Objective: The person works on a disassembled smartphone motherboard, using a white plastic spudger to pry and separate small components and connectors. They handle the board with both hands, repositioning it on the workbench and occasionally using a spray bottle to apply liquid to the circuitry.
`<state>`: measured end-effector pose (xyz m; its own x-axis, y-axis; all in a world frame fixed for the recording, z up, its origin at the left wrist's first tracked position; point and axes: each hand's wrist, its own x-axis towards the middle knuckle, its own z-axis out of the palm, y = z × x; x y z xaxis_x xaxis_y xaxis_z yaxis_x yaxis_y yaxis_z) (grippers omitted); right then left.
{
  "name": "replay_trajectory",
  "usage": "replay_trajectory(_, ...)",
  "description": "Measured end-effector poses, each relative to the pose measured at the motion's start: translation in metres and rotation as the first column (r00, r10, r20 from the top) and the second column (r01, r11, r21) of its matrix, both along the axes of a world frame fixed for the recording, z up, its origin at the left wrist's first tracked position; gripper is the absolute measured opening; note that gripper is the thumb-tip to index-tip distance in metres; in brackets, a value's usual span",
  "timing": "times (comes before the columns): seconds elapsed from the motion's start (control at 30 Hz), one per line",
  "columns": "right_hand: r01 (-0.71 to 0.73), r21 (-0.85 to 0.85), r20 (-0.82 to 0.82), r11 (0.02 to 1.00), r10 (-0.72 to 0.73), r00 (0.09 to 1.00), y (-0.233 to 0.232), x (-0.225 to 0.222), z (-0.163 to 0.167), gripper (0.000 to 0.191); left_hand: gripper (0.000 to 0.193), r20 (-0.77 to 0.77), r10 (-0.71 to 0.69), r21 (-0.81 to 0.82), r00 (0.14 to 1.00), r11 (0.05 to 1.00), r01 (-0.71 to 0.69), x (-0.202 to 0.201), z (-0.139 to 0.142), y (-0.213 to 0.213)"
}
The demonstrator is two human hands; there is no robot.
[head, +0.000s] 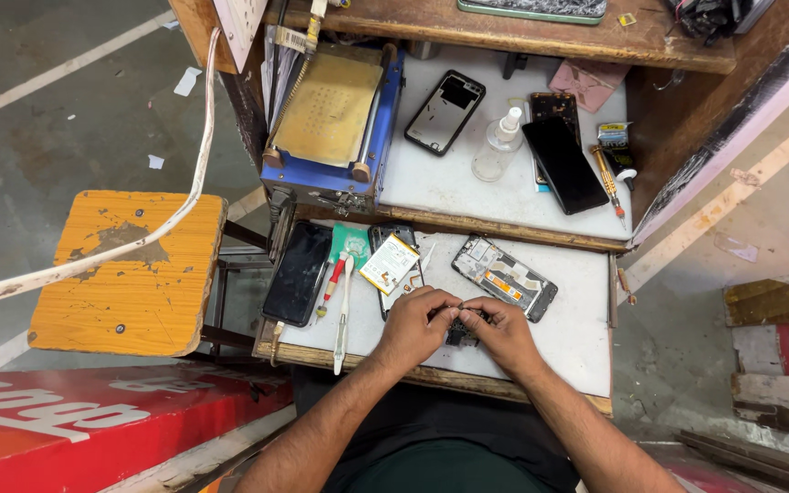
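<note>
Your left hand (415, 321) and right hand (501, 330) meet at the near edge of the white worktop (577, 338), fingertips pinched together on a small dark part (457, 321); what it is you cannot tell, since the fingers cover most of it. Both hands are closed on it, knuckles up and wrists near the table edge, which would steady fine work.

Just beyond your hands lies an opened phone chassis (504, 277) with its boards exposed, angled toward your right hand. A flat battery (390, 263) rests on a second opened phone just ahead of your left hand. Left of that: white tweezers (343, 315), a red-handled tool (331, 281), a green pad (352, 241) and a dark phone (298, 272) lying flat. All sit within reach, apart from each other.

On the raised rear shelf: a blue screen-separator machine (335, 123) with a brass-coloured plate, a phone frame (444, 111), a clear spray bottle (497, 146), a black phone (564, 164) and a small screwdriver (608, 183).

Surroundings: worn wooden bench frame, grey concrete floor, an orange stool (130, 274) to the left with a white cable (139, 239) draped across it.
</note>
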<state>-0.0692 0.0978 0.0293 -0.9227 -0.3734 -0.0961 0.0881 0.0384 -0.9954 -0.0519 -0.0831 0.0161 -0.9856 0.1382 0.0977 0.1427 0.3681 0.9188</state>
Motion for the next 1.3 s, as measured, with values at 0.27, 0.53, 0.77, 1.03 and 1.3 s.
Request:
replay_trajectory(0.27, 0.011, 0.025, 0.049, 1.0, -0.012, 0.999, 0.004, 0.003, -0.003, 0.024, 0.014, 0.258, -0.126, 0.253, 0.958, 0.966, 0.059, -0.006, -0.008, -0.002)
replay_trajectory(0.53, 0.038, -0.078, 0.024, 0.996, -0.036, 0.999, 0.007, 0.002, -0.016, 0.024, 0.014, 0.149, -0.069, 0.228, 0.986, 0.973, 0.034, -0.003, 0.001, 0.003)
replay_trajectory(0.77, 0.09, -0.144, 0.073, 0.985, -0.08, 0.994, 0.013, 0.007, -0.03, 0.025, 0.014, 0.073, 0.111, 0.222, 0.991, 0.967, -0.125, 0.014, 0.017, 0.012)
replay_trajectory(1.03, 0.083, -0.084, 0.055, 0.993, -0.078, 0.995, 0.017, 0.01, -0.039, 0.025, 0.016, -0.075, 0.091, 0.051, 0.993, 0.995, -0.087, 0.019, 0.021, 0.012)
replay_trajectory(1.3, 0.081, -0.067, 0.041, 0.994, -0.078, 0.996, 0.02, 0.014, -0.049, 0.026, 0.015, -0.119, 0.108, -0.028, 0.987, 0.993, -0.112, 0.019, 0.019, 0.016)
